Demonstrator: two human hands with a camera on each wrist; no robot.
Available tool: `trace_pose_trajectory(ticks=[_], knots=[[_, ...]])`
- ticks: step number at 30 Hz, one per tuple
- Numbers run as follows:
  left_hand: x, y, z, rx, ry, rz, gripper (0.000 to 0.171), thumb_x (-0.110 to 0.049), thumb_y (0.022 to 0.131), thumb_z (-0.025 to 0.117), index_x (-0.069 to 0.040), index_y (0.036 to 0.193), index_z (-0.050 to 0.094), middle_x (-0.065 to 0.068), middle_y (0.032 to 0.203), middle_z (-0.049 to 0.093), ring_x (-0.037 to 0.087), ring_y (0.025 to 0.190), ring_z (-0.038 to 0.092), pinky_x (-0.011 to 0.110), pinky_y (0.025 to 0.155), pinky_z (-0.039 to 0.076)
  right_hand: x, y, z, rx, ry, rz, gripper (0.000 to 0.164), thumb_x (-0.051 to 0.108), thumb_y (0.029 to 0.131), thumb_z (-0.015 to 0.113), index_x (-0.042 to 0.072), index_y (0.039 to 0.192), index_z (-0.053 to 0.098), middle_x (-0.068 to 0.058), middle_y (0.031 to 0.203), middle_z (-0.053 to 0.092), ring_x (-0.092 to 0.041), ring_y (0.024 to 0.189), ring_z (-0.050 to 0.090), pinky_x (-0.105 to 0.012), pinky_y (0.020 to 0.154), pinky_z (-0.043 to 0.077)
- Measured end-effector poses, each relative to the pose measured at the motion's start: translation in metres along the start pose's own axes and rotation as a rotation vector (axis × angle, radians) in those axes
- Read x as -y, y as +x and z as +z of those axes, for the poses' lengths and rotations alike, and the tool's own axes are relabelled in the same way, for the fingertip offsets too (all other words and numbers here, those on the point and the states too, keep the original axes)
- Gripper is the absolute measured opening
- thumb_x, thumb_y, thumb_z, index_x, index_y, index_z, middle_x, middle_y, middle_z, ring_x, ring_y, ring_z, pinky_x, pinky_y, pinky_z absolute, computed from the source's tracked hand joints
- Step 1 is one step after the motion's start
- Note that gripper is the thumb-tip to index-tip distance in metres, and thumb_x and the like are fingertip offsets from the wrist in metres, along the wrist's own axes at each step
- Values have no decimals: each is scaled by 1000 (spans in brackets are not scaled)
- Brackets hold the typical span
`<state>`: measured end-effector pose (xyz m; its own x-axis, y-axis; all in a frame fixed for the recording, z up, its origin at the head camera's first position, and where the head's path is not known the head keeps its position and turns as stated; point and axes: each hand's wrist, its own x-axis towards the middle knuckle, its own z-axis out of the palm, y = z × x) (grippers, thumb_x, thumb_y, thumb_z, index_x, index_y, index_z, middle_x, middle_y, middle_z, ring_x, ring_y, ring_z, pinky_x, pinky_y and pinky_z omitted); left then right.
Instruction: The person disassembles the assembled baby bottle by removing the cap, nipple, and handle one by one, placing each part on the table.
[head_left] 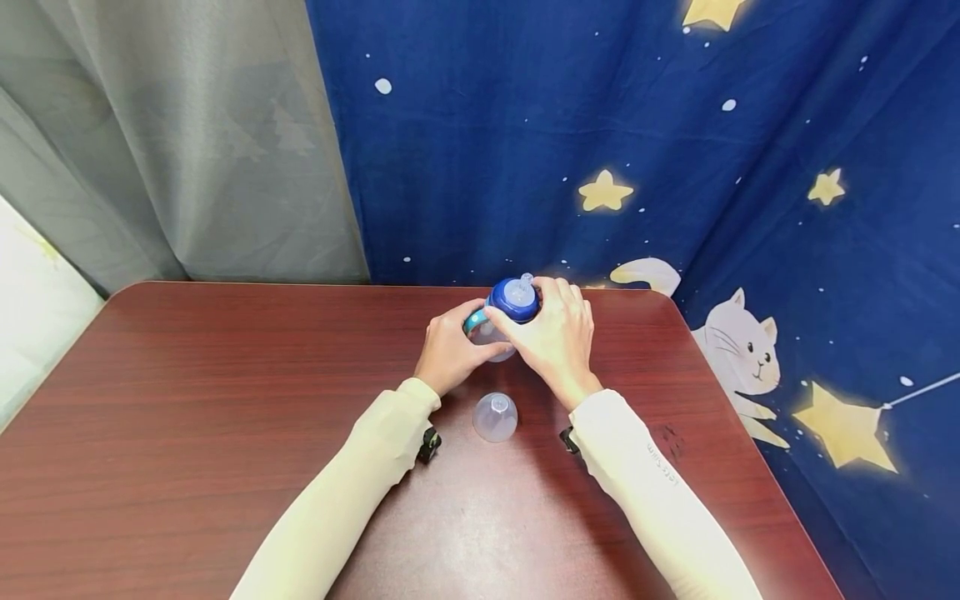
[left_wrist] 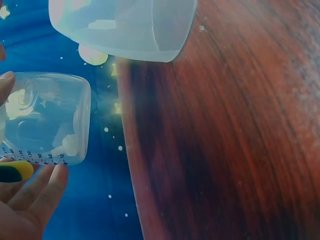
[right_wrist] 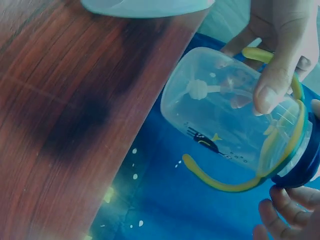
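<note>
A baby bottle with a clear body (right_wrist: 220,110), a blue collar (head_left: 513,310) and a clear teat (head_left: 527,280) is held tilted between both hands, near the table's far edge. My left hand (head_left: 453,343) grips the body near a handle, its thumb pressing the side in the right wrist view. With thumb and fingers around the blue collar, my right hand (head_left: 557,329) holds the top. Curved yellow-and-green handles (right_wrist: 225,186) stick out below the collar. A straw with a white weighted end (right_wrist: 197,90) shows inside. Printed measuring marks (left_wrist: 35,156) run along the body in the left wrist view.
A translucent domed cap (head_left: 495,418) stands on the brown wooden table (head_left: 225,433), between the forearms and closer to me than the bottle. Behind the table hang a grey curtain (head_left: 210,150) and a blue one (head_left: 487,167) with stars.
</note>
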<state>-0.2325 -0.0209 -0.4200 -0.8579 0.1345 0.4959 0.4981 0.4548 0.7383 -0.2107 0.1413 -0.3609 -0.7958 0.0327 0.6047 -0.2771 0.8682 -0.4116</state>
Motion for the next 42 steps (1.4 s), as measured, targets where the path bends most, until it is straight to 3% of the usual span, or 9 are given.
trace_pose_trajectory(ticks=[8,13,34,42], knots=[[4,-2,1,19,-26,-22,74,-40,67,93,-8,127,66,5,113,72,17,95,66,35,82,53,-4,2,-5,123,56,-39,70,58,77,76,8,123,65,-9,111,63,-28,106,56,-48,90,44],[4,-2,1,31,-37,-21,75,-40,67,92,-8,129,65,5,112,72,17,92,65,36,81,50,-6,4,-8,154,74,-77,68,53,78,75,6,125,64,-9,112,62,-28,107,55,-46,91,43],[3,-3,1,54,-88,-45,74,-40,70,91,-9,131,63,4,116,71,15,97,66,34,81,55,2,8,-16,66,159,-76,68,50,78,79,6,127,64,-8,112,62,-26,109,55,-47,91,46],[4,-5,0,68,-111,-33,71,-39,71,90,-12,130,64,1,112,71,14,97,65,34,82,55,4,12,-20,36,179,-85,69,52,77,79,6,127,64,-6,107,62,-24,97,54,-41,81,46]])
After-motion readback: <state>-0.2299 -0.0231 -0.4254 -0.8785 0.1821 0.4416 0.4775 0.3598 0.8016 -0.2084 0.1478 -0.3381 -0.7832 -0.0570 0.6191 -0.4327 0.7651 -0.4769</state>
